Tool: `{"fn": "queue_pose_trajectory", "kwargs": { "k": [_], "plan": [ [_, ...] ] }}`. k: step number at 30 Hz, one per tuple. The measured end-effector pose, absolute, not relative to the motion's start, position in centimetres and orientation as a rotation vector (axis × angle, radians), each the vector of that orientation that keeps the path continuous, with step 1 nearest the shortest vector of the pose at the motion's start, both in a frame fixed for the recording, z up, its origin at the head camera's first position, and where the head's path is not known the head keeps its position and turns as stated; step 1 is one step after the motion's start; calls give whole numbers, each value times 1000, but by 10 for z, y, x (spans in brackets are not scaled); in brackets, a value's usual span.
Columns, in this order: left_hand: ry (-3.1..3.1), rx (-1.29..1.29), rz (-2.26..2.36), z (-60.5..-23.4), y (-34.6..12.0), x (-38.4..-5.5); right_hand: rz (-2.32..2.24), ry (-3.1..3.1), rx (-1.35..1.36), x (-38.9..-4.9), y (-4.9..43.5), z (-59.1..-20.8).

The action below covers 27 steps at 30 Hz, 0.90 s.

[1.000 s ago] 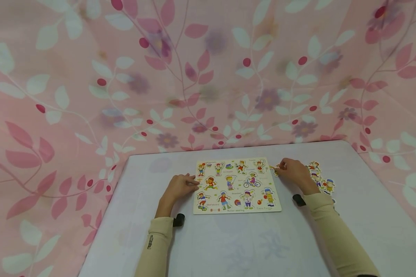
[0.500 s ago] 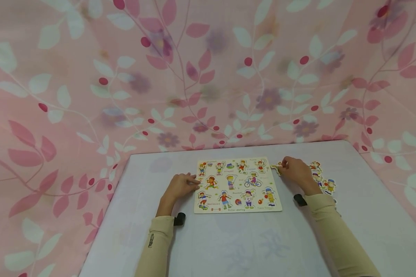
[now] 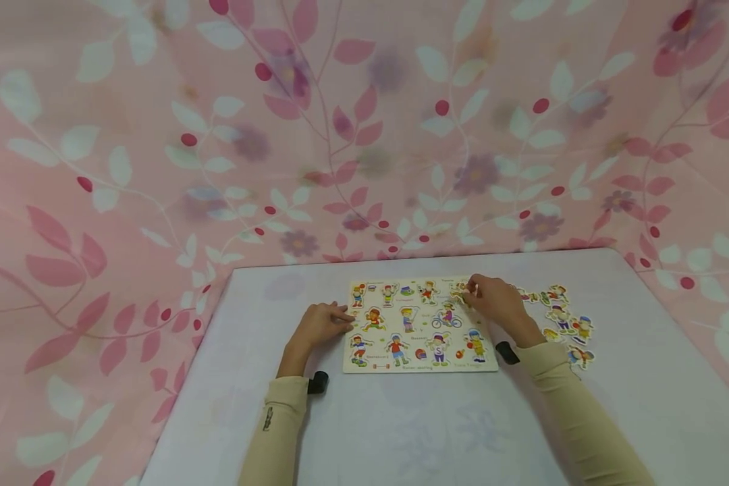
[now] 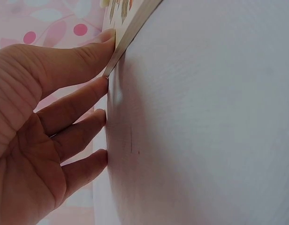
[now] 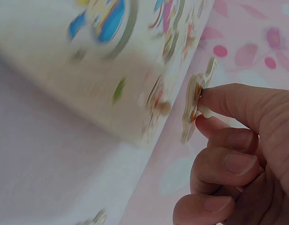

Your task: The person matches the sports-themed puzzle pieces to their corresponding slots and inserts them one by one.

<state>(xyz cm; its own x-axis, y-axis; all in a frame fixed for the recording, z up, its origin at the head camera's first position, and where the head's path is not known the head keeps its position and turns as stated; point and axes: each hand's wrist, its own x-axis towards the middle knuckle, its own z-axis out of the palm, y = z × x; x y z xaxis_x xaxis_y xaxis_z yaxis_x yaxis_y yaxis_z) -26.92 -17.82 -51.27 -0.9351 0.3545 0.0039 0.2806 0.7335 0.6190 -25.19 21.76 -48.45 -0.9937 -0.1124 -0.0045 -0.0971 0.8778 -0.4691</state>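
Observation:
A wooden picture puzzle board with sports figures lies on the table. At its left edge is my left hand; thumb and index finger hold the rim, the other fingertips resting beside it, as the left wrist view shows. Over the board's upper right corner, my right hand pinches a flat puzzle piece between thumb and index finger. That piece is seen edge-on in the right wrist view, apart from the board, its picture mostly hidden. Below it on the board shows a small knob.
Loose puzzle pieces lie right of the board, several of them near my right forearm. The white-covered table extends in front of the board. A pink floral curtain hangs behind the table's back edge.
My right hand has moved left with the puzzle piece, from beside the board to over its upper right corner. Loose pieces it covered now show. My left hand stays at the left edge.

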Motion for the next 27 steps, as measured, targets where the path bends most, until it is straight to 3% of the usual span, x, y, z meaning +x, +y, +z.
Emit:
{"fn": "queue_pose_trajectory", "kwargs": {
  "k": [27],
  "plan": [
    [2815,519,973,-514,-179,-270,-620,2987,-563,-262,114,-488]
  ]
}}
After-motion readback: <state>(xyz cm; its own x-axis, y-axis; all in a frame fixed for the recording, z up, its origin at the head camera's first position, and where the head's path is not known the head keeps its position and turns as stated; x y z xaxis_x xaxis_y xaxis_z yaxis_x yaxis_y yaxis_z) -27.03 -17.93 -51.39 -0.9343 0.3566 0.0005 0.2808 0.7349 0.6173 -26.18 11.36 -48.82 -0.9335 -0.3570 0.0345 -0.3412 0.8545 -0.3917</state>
